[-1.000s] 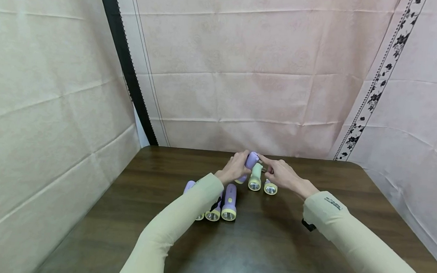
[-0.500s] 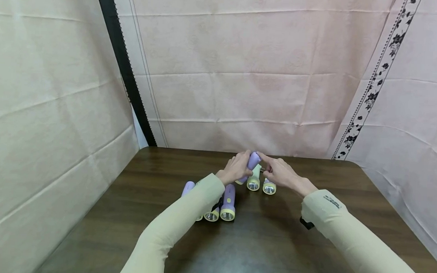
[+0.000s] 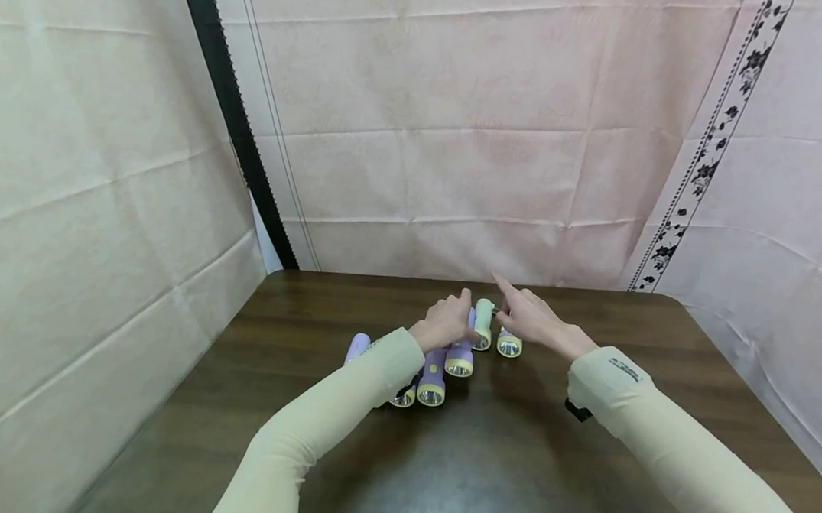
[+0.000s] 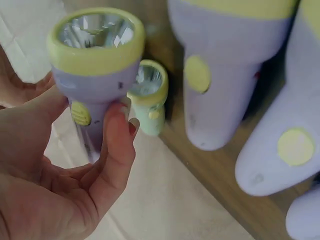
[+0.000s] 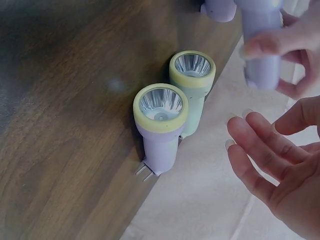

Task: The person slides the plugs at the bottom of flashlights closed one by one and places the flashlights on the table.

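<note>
My left hand [image 3: 444,322] grips a purple flashlight [image 4: 95,75] with a yellow rim, its thumb and fingers curled round the body. The lamp end faces me, and no metal prongs show at its tail in the right wrist view. My right hand [image 5: 285,160] is apart from it, fingers loosely spread and holding nothing. Between the hands lies a mint-green flashlight [image 5: 194,107] on the table. Beside it, nearest the right hand, lies another purple flashlight [image 5: 161,145] with two metal prongs sticking out of its tail.
Several more purple flashlights, one of them nearest the held one [image 3: 432,380], lie in a row at the left, partly hidden by the left sleeve. The brown wooden table [image 3: 512,460] ends at a far edge before a pale cloth backdrop [image 3: 428,173].
The left hand has brought the purple flashlight down and towards me, away from the right hand. The right index finger has left its tail, where prongs showed one second ago.
</note>
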Demonstrator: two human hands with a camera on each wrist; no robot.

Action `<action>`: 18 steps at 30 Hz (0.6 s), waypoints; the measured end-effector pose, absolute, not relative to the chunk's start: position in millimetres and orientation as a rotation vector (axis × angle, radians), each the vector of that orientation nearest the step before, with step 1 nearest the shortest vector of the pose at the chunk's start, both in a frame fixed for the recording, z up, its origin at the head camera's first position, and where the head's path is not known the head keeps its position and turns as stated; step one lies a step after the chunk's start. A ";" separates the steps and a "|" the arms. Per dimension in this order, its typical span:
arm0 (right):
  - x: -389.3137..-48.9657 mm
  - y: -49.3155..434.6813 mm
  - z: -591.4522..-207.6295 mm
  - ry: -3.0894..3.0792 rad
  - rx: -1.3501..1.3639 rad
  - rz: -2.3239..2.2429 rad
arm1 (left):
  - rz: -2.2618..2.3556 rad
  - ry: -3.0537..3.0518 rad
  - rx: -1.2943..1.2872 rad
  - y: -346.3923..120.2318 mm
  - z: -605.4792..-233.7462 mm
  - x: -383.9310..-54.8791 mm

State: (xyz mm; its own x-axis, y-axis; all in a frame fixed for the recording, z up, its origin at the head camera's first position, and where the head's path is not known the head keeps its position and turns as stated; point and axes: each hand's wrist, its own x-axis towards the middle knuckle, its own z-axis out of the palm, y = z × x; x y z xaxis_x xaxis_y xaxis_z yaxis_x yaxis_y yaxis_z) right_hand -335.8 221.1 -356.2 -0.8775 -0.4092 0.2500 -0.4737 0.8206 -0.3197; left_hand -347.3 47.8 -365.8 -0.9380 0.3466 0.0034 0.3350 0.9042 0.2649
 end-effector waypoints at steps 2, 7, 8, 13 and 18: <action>-335.4 221.5 -355.4 -2.841 0.688 0.564 | 0.356 3.012 0.524 49.0 -368.8 -345.1; -334.4 222.2 -355.0 -2.848 0.674 0.574 | 0.223 2.990 0.525 53.1 -378.1 -342.0; -334.3 222.5 -355.3 -2.849 0.671 0.576 | 0.196 2.987 0.529 54.2 -380.5 -341.7; -334.2 224.3 -356.9 -2.844 0.674 0.588 | 0.120 2.960 0.552 56.9 -390.9 -341.3; -334.6 226.1 -357.9 -2.847 0.672 0.609 | 0.099 2.948 0.544 57.2 -397.6 -342.7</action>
State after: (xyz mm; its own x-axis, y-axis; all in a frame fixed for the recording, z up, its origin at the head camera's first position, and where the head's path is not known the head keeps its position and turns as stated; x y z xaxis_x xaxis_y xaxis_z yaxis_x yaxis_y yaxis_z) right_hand -334.6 226.1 -357.9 -0.8876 -0.3950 0.2371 -0.4574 0.8168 -0.3516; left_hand -342.7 57.2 -397.6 -0.9244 0.3595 -0.1277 0.3501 0.9324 0.0904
